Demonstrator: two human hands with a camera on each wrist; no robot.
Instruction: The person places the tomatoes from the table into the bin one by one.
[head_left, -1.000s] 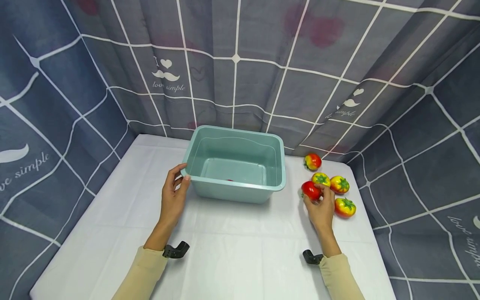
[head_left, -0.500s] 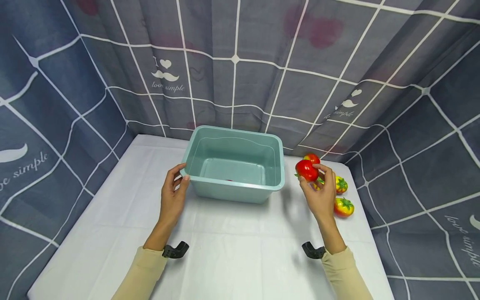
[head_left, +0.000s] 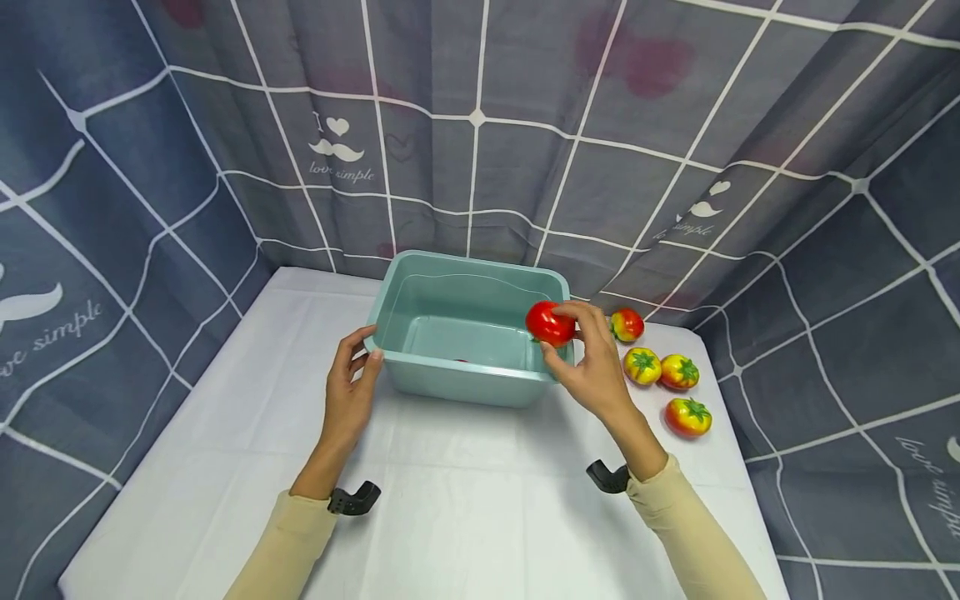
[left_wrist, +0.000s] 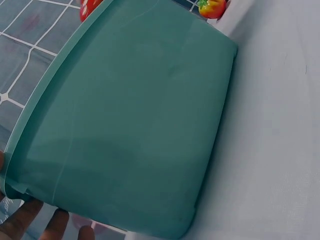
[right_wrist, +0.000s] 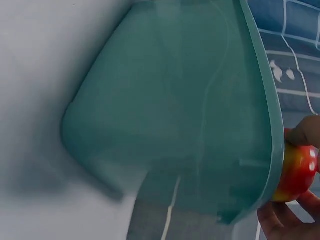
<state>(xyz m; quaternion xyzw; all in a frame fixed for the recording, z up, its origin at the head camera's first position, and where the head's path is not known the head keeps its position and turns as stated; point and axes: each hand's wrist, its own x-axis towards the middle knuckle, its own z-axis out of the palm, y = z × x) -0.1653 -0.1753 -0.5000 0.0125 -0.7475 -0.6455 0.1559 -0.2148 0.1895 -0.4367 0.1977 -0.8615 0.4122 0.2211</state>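
Observation:
A red tomato (head_left: 549, 322) is pinched between the thumb and fingers of my right hand (head_left: 597, 371), over the right end of a blue-green plastic basin (head_left: 457, 382). In the right wrist view the tomato (right_wrist: 296, 172) shows yellow and red just beyond the basin's rim (right_wrist: 275, 120). My left hand (head_left: 351, 387) grips the basin's rim at its near left corner. Its fingers (left_wrist: 54, 227) show below the rim in the left wrist view. A small red patch (head_left: 462, 361) peeks over the front rim from inside; the rest of it is hidden.
Several red-and-yellow tomatoes with green tops lie right of the basin: one tomato (head_left: 627, 325) at the back, one (head_left: 642, 367) beside another (head_left: 679, 372), and one (head_left: 687, 417) nearest. A white cloth (head_left: 465, 500) covers the table; grey checked curtains (head_left: 420, 150) surround it.
My right hand has lifted the red tomato from among the others and carried it left to above the basin's right end. The left hand has stayed on the rim.

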